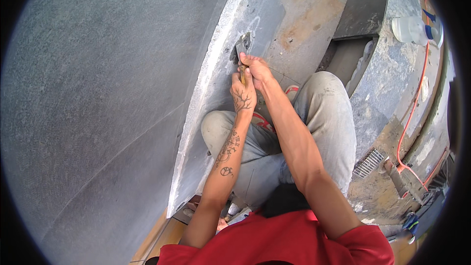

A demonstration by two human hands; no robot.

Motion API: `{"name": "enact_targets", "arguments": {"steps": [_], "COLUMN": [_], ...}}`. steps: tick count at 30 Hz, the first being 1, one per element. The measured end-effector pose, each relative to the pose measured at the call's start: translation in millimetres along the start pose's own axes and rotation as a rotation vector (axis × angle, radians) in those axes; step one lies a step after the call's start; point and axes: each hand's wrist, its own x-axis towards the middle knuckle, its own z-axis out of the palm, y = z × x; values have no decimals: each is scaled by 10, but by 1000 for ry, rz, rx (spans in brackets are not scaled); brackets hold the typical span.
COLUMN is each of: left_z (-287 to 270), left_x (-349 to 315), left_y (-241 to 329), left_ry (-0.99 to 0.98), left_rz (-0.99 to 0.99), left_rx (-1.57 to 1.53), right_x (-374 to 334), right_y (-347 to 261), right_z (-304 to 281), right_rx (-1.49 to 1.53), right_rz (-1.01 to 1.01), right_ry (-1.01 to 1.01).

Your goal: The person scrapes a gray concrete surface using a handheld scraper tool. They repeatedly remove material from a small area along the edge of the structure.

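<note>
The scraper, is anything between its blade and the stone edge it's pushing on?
Nothing visible. Both hands, the left hand and the right hand, grip the scraper by its handle, and its blade sits right against the pale edge of the stone slab, with only grey paste there.

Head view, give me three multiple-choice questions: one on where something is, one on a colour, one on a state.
1. Where is the scraper blade?
A. on the stone slab's edge
B. on the floor grate
C. in the plastic bottle

2. What colour is the cable?
A. green
B. orange
C. white

3. How is the scraper held?
A. left hand only
B. lying loose
C. both hands, right hand on top

A: the blade meets the pale edge.
B: it runs orange down the right.
C: both fists wrap the handle.
</note>
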Motion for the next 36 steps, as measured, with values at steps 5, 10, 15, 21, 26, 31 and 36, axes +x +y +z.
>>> {"name": "enact_targets", "arguments": {"steps": [5, 10, 15, 21, 26, 31, 36], "left_z": [-61, -76, -136, -51, -16, -59, -107], "left_x": [188, 293, 240, 316, 376, 320, 281], "left_y": [-59, -86, 53, -143, -385, -194, -276], "left_ry": [-150, -242, -336, -299, -250, -290, -296], "left_rz": [69, 38, -138, -37, -14, -6, -31], "left_rx": [-4, 11, -120, -115, -142, -64, -96], "right_x": [10, -26, -15, 233, 141, 399, 347], "right_y": [39, 90, 92, -171, -486, -543, -349], "right_z": [48, 84, 51, -201, -99, -364, -371], "right_rx": [62, 15, -38, -693, -1066, -968, -1182], "right_rz": [-31, -129, -154, -297, -549, -527, -774], "right_ry": [65, 131, 110, 347, 349, -14, 87]}}
